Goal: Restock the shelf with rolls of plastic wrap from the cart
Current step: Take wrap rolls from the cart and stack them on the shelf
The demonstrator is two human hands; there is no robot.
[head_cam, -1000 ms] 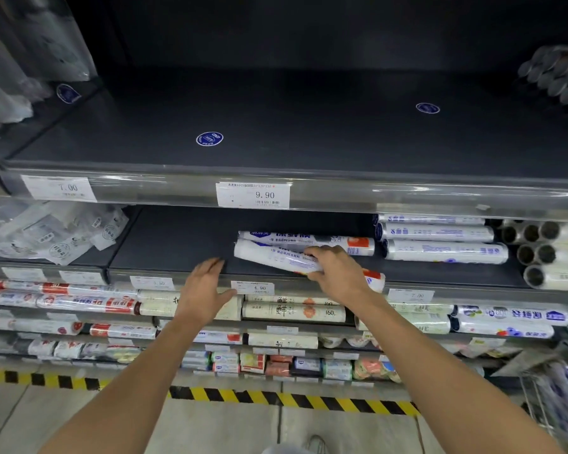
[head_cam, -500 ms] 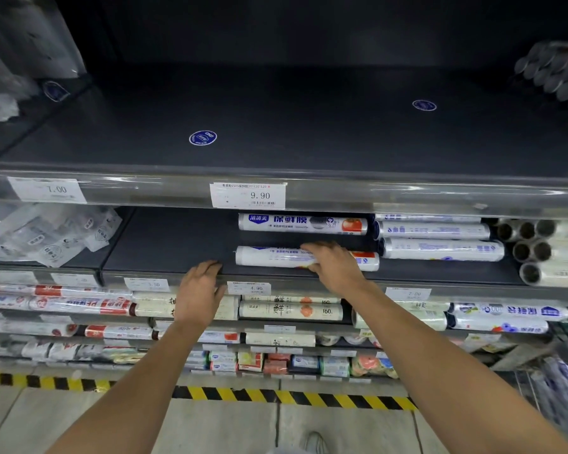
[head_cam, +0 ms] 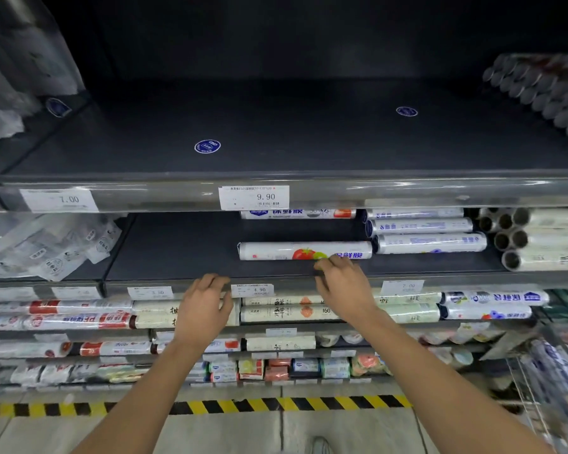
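A white plastic wrap roll [head_cam: 286, 251] with a tomato print lies flat on the dark second shelf [head_cam: 177, 253], parallel to its front edge. My right hand [head_cam: 343, 285] is just in front of it, its loosely bent fingertips at the roll's lower edge and nothing in its grip. Another such roll [head_cam: 297, 213] lies further back, partly hidden by the price strip. My left hand [head_cam: 204, 306] rests on the front lip of the same shelf, fingers loosely bent over the edge.
Blue-print rolls [head_cam: 427, 240] and stacked rolls seen end-on [head_cam: 518, 239] fill the shelf's right side. Bagged goods [head_cam: 46, 247] lie at its left. The top shelf [head_cam: 276, 139] is bare in the middle. A wire cart [head_cam: 558, 368] with rolls stands at lower right.
My right hand laid the roll flat on the shelf, let it go and drew back toward the front edge. The roll has turned and now shows its tomato print. My left hand stayed on the lip.
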